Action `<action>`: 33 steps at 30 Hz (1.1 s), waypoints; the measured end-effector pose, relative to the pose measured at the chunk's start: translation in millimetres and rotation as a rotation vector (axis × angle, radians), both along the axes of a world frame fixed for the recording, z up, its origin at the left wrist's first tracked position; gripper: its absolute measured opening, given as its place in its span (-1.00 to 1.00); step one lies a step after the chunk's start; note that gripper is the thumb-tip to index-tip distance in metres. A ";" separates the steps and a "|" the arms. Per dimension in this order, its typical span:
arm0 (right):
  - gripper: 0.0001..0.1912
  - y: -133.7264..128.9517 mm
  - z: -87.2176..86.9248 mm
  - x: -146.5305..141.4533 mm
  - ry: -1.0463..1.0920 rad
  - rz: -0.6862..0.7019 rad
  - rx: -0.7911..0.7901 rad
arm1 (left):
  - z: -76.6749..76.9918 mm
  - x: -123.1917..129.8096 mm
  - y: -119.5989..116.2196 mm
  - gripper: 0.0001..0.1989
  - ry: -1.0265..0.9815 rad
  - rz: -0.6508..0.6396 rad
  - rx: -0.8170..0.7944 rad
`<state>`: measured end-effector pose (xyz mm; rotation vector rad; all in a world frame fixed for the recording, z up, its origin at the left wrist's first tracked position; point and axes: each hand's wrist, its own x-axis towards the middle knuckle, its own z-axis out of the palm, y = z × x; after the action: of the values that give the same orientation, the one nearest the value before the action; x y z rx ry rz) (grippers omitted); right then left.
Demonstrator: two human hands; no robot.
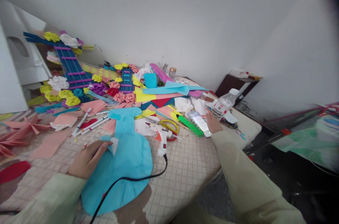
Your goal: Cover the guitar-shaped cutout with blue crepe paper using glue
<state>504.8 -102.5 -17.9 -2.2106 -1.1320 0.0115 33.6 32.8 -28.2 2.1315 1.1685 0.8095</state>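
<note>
Head view: left fingers (102, 145) pinch blue paper (113, 146); right fingers (209, 115) touch phone (203, 126), grip unclear, near table edge (206, 174).

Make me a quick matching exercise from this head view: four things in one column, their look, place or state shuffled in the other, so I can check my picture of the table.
1. Glue gun
2. Black cord
3. Plastic bottle
4. Left hand

A. Clear, with a white cap
B. Lies across the blue guitar-shaped paper
C. Pinches a small blue-and-white piece
D. White, with a red switch

Pairs: 1-D, 2-B, 3-A, 4-C
</note>
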 end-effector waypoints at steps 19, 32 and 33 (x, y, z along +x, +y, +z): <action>-0.48 17.4 6.1 -190.1 0.628 0.434 -0.269 | -2.8 3.9 6.6 -0.67 0.041 0.005 -0.055; -0.75 8.9 9.4 -199.4 0.891 0.208 0.186 | -3.3 3.5 4.6 -0.80 0.014 0.013 0.010; -0.77 10.8 13.6 -201.6 0.975 0.252 0.253 | -3.0 3.9 3.8 -0.81 0.017 0.014 0.021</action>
<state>303.1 -91.7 -4.3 -1.4902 -0.7610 0.8941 37.4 36.5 -31.3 2.1532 1.1898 0.8145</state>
